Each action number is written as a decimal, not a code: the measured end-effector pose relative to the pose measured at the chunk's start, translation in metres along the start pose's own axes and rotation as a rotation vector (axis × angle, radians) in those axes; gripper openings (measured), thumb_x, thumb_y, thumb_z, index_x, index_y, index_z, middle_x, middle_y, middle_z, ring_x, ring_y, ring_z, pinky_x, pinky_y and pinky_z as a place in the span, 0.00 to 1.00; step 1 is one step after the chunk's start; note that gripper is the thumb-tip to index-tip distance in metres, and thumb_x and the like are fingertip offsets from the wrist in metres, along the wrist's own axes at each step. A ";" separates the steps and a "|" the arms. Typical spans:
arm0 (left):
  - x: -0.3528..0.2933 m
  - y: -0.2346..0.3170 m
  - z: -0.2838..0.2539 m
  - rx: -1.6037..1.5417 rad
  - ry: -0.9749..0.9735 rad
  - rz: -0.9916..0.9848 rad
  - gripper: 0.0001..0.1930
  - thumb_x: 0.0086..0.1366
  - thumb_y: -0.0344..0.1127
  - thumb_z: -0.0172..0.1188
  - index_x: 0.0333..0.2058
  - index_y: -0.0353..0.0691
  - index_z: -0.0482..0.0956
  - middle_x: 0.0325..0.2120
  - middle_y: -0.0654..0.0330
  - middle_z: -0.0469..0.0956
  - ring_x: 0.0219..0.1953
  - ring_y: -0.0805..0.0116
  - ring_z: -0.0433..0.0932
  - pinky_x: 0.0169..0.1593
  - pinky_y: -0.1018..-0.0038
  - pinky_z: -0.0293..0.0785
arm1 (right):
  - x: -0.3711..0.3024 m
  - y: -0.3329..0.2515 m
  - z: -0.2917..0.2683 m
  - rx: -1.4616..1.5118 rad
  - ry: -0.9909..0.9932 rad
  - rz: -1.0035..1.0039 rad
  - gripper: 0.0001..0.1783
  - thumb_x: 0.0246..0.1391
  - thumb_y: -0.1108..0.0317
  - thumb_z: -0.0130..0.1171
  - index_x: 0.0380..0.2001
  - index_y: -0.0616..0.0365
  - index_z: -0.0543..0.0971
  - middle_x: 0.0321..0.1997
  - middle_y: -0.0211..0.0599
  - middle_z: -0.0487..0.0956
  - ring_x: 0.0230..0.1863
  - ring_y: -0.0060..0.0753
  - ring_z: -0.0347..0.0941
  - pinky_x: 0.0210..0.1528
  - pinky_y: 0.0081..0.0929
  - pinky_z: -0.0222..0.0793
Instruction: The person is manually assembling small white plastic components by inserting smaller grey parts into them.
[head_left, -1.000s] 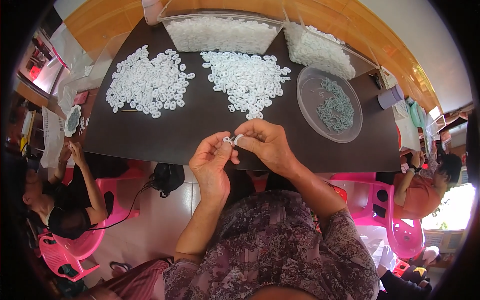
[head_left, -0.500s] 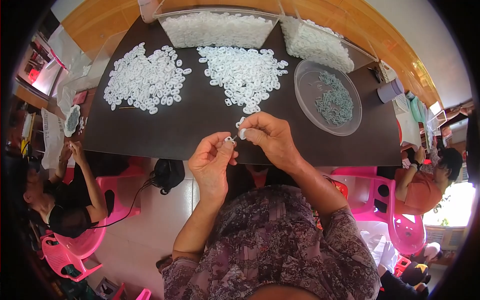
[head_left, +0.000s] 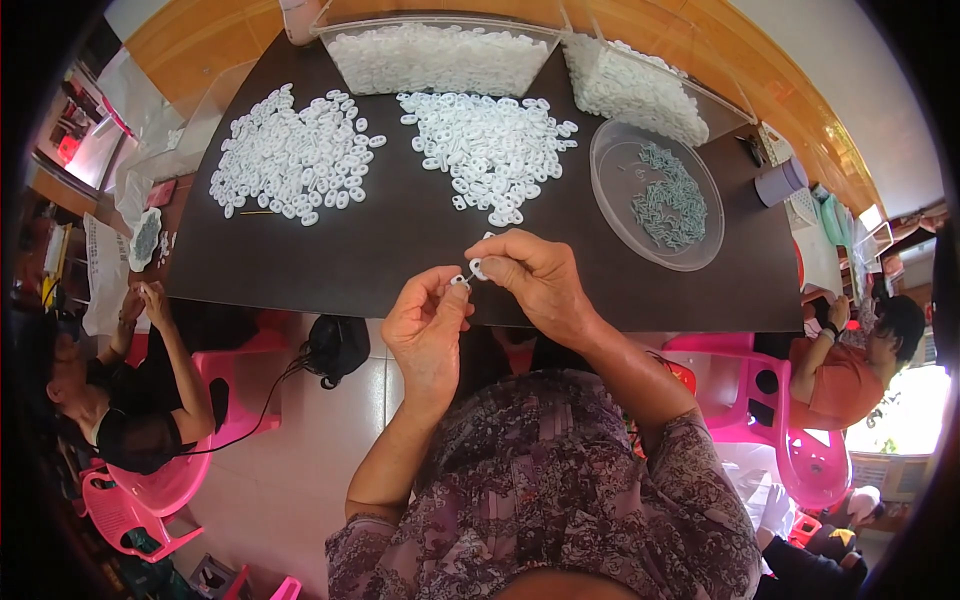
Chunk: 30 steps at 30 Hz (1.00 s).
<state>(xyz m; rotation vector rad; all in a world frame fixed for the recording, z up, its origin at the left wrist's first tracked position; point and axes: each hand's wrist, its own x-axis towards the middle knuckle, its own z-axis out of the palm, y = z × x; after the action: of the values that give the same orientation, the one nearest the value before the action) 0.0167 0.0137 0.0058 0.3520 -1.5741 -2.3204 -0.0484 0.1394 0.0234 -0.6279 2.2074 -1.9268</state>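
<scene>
Both hands (head_left: 485,290) still pinch, seemingly, the same small white ring (head_left: 477,268).

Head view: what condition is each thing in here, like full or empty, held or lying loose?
Left hand: pinching a small white ring.
Right hand: pinching another white ring, close against the first.
Left pile of white rings: loose, spread on the dark table.
Middle pile of white rings: loose on the table.
Clear round bowl: partly filled with small grey-green pieces.
Clear bins: filled with white pieces.
</scene>
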 end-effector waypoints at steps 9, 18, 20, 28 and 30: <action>0.000 -0.002 0.001 -0.006 -0.008 -0.028 0.07 0.60 0.23 0.57 0.38 0.33 0.76 0.26 0.67 0.74 0.24 0.83 0.72 0.26 0.88 0.66 | -0.003 0.001 0.000 -0.028 0.027 0.057 0.06 0.53 0.75 0.55 0.34 0.65 0.76 0.28 0.29 0.76 0.31 0.16 0.69 0.34 0.17 0.66; -0.001 -0.004 0.008 -0.028 0.005 -0.025 0.08 0.60 0.23 0.56 0.40 0.33 0.75 0.27 0.67 0.74 0.25 0.83 0.71 0.26 0.88 0.66 | -0.008 0.007 0.007 -0.109 0.072 -0.057 0.06 0.53 0.77 0.55 0.35 0.65 0.77 0.29 0.29 0.75 0.31 0.16 0.68 0.34 0.16 0.65; -0.001 -0.005 0.007 -0.040 -0.001 -0.019 0.09 0.60 0.23 0.56 0.41 0.33 0.75 0.28 0.66 0.74 0.25 0.83 0.71 0.26 0.88 0.67 | -0.009 0.008 0.007 -0.144 0.080 -0.121 0.06 0.53 0.78 0.54 0.35 0.65 0.77 0.29 0.31 0.75 0.31 0.17 0.68 0.33 0.17 0.65; 0.001 -0.011 0.001 -0.121 -0.065 -0.048 0.13 0.61 0.23 0.55 0.46 0.30 0.74 0.28 0.64 0.74 0.26 0.78 0.74 0.27 0.85 0.70 | -0.014 0.008 0.012 -0.064 0.119 -0.009 0.07 0.52 0.78 0.55 0.35 0.65 0.77 0.29 0.33 0.75 0.32 0.19 0.70 0.33 0.20 0.67; 0.001 -0.010 0.002 -0.122 -0.051 -0.027 0.13 0.62 0.23 0.55 0.46 0.28 0.73 0.27 0.62 0.75 0.26 0.77 0.74 0.27 0.83 0.71 | -0.014 0.009 0.011 -0.132 0.125 -0.057 0.07 0.51 0.78 0.55 0.35 0.65 0.77 0.30 0.34 0.75 0.32 0.21 0.71 0.34 0.21 0.67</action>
<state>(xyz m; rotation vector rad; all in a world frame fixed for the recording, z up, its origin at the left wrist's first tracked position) 0.0136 0.0183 -0.0025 0.2881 -1.4505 -2.4501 -0.0332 0.1356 0.0104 -0.6101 2.4346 -1.9083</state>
